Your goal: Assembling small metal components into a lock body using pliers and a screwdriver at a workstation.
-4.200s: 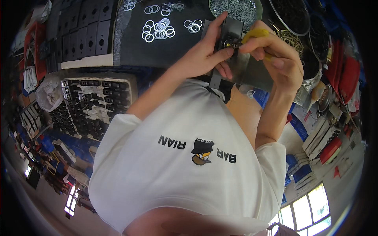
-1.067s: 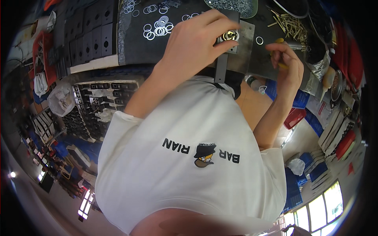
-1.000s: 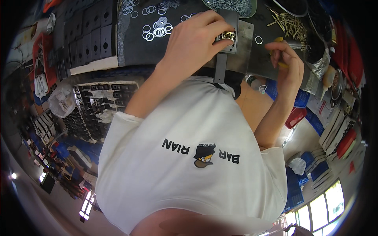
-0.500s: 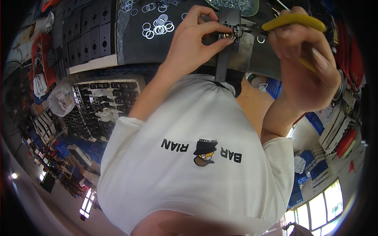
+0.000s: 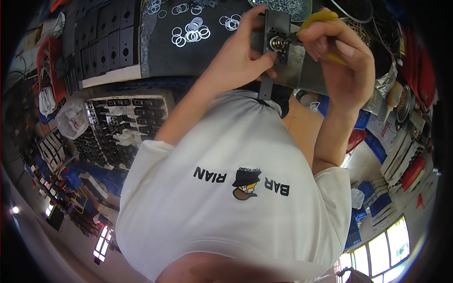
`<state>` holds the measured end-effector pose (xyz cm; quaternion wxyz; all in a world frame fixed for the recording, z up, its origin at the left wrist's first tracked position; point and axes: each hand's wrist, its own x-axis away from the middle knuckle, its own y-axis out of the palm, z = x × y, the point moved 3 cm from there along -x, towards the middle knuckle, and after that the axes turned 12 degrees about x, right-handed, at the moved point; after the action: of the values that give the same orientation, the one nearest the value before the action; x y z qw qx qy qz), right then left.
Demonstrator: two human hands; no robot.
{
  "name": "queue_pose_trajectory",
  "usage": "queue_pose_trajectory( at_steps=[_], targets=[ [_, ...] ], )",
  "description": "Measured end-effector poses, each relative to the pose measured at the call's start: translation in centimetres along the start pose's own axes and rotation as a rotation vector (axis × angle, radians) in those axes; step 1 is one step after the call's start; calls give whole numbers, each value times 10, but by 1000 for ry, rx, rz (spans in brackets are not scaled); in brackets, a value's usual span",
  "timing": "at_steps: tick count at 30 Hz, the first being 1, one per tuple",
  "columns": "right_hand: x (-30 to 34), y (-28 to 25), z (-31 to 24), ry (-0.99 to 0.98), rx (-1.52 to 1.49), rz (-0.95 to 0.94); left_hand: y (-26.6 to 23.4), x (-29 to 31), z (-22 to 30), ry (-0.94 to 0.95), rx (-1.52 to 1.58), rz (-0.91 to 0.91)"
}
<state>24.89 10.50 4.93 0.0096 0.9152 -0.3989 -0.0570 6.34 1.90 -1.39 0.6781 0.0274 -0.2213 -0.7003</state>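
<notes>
A long black metal plate (image 5: 277, 21) stands over the bench edge, with a round brass-coloured fitting and a ring (image 5: 277, 44) on its face. My left hand (image 5: 240, 59) holds the plate from its left side. Its thumb lies on the plate just below the fitting, the index finger stretches up along the left edge, and another fingertip shows under the thumb. In my right hand (image 5: 347, 61) are pliers with yellow handles (image 5: 321, 18). Their dark jaws reach to the right side of the fitting; whether they grip the ring I cannot tell.
Loose silver rings (image 5: 196, 32) lie on the dark bench left of my hands. A green-rimmed tray (image 5: 288, 7) of small metal parts sits at the far side. Rows of black plates (image 5: 106, 42) stand at far left. A crate of black parts (image 5: 130, 118) is nearer, below the bench.
My left thumb and index finger have moved off the fitting and spread onto the plate. My right hand has come left with the pliers, nearer the fitting.
</notes>
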Motion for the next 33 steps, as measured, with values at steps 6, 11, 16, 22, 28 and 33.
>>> queue_pose_trajectory(
  at_steps=[6, 11, 16, 22, 28, 33],
  targets=[
    [-3, -1, 7, 25, 28, -29, 9, -8, -11, -70, 258, -121],
    [-23, -2, -7, 58, 179, -199, 5, -15, -14, -162, 386, -181],
    [-31, -12, 13, 113, 11, 37, 4, -14, -15, -76, 295, -125],
    [-71, 46, -38, 579, -288, 831, -3, -15, -24, -80, 473, -289],
    [-60, 7, 22, -243, -539, -137, -2, -18, -24, -129, 530, -309],
    [-54, 15, 19, -174, -411, 41, -1, -12, -19, 33, 679, -324]
  ],
)
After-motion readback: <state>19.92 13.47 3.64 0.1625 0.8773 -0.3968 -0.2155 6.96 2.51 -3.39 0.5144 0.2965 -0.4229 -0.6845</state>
